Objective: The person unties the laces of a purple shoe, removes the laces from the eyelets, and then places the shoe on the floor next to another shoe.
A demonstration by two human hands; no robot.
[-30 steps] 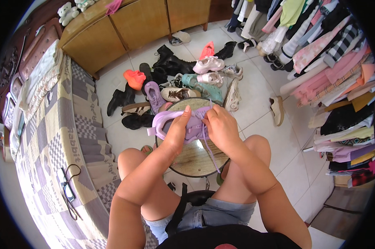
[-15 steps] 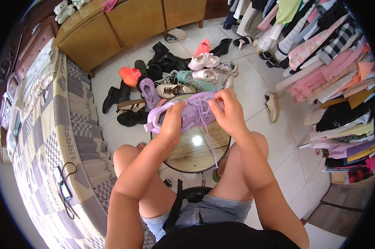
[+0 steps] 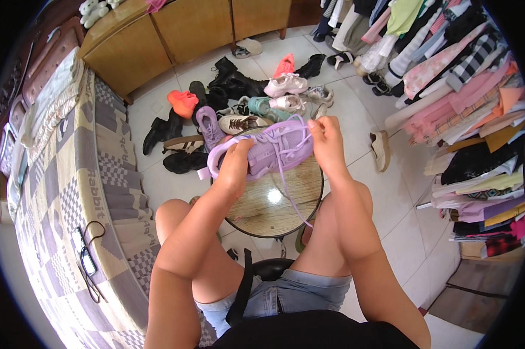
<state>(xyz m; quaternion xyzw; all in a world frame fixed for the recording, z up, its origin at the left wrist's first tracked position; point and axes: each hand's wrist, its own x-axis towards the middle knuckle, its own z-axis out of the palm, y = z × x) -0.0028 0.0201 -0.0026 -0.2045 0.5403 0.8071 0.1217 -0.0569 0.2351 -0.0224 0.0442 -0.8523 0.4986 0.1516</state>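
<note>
Over a small round wood-top table [image 3: 268,218], a lilac sneaker [image 3: 266,161] lies sideways in the air with its toe to the right. My left hand [image 3: 234,168] grips it at the ankle opening, fingers closed over the side and partly hidden inside. By the toe, my right hand [image 3: 327,136] is closed in a pinch on a lilac shoelace [image 3: 300,120] drawn out from the eyelets. The lace's other end hangs loose across the tabletop. A matching lilac sneaker [image 3: 209,126] stands on the floor just beyond.
Beyond the table lies a pile of shoes, with black boots [image 3: 236,81], an orange shoe [image 3: 182,103] and teal sandals [image 3: 268,109]. A beige shoe [image 3: 380,150] sits apart at right. Clothes [image 3: 466,122] hang on the right; a covered bed [image 3: 70,198] borders the left.
My right hand has moved slightly right and up, away from the laces, stretching the shoelace past the toe. The loose lace end has shifted a little. My left hand keeps its grip.
</note>
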